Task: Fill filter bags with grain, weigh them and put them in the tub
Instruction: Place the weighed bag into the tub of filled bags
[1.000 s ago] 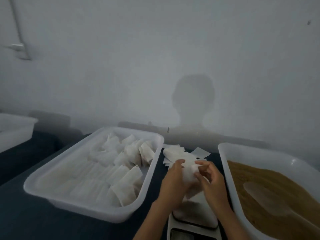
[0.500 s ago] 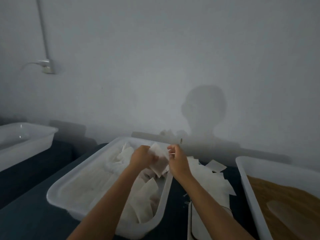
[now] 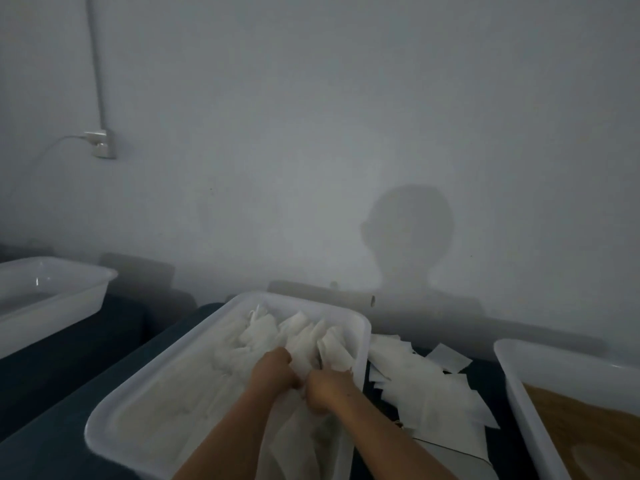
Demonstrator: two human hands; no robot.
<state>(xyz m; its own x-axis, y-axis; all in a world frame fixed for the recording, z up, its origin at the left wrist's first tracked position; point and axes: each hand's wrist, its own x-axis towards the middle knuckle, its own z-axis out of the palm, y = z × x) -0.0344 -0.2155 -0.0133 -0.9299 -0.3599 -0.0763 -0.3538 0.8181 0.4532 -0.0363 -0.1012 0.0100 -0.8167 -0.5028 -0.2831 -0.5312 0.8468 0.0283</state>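
A white tub (image 3: 145,386) in the middle holds several filled filter bags (image 3: 304,337), bunched toward its far right end. Both my hands are down inside it, close together. My left hand (image 3: 275,370) and my right hand (image 3: 325,389) have curled fingers and grip a white filter bag (image 3: 303,415) between them, low among the other bags. My hands hide most of that bag. A pile of flat, unfilled filter bags (image 3: 426,386) lies on the dark table right of the tub. Brown grain (image 3: 571,417) fills the white tub (image 3: 512,375) at the far right.
A pale scoop (image 3: 602,462) lies in the grain. A grey scale edge (image 3: 457,462) shows under the flat bags at the bottom. Another white tub (image 3: 52,292) stands at the left. A cardboard tube (image 3: 322,296) lies along the wall behind the middle tub.
My hands lifted the filter bag from over the scale, carried it left over the middle tub, and have now lowered it down among the bags there. The view turned left with them.
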